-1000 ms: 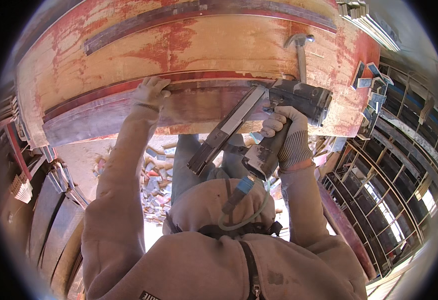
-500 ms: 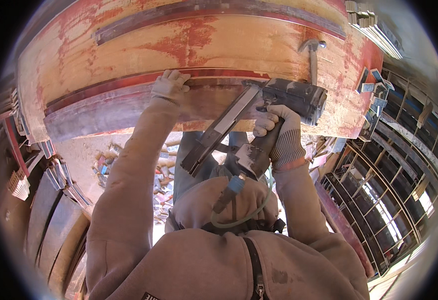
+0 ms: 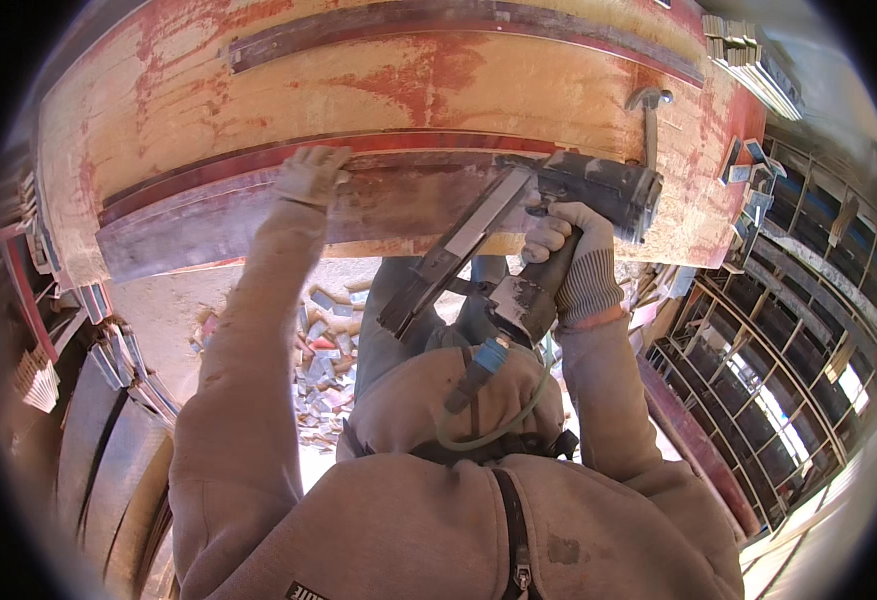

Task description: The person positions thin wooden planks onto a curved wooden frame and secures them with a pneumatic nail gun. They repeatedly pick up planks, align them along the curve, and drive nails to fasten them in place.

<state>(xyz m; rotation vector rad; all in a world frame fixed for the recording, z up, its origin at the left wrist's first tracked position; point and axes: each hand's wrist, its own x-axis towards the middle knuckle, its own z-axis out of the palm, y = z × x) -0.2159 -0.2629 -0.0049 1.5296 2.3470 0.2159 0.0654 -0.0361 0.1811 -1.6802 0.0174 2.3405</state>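
My left hand (image 3: 309,177), in a pale work glove, lies over a dusty purple-grey board (image 3: 189,232) and the narrow red strip (image 3: 399,141) along its far edge. Its fingers reach across the strip without closing round it. A black and grey nail gun (image 3: 599,192) is held in my gloved right hand (image 3: 571,245), fingers wrapped about the handle. The gun's nose meets the right part of the boards, and its long magazine slants back toward my body. From the handle's end hangs a blue hose fitting (image 3: 484,362) with a pale hose.
A hammer (image 3: 650,125) lies on the stained worktable (image 3: 549,85), right of the gun. Another long strip (image 3: 379,33) lies farther back. Wood offcuts (image 3: 324,370) litter the floor below. Metal racking (image 3: 759,390) stands at right, curved panels (image 3: 124,480) at left.
My left hand has slid left along the boards. My right hand keeps hold of the nail gun near the same spot on them. The whole view has shifted slightly.
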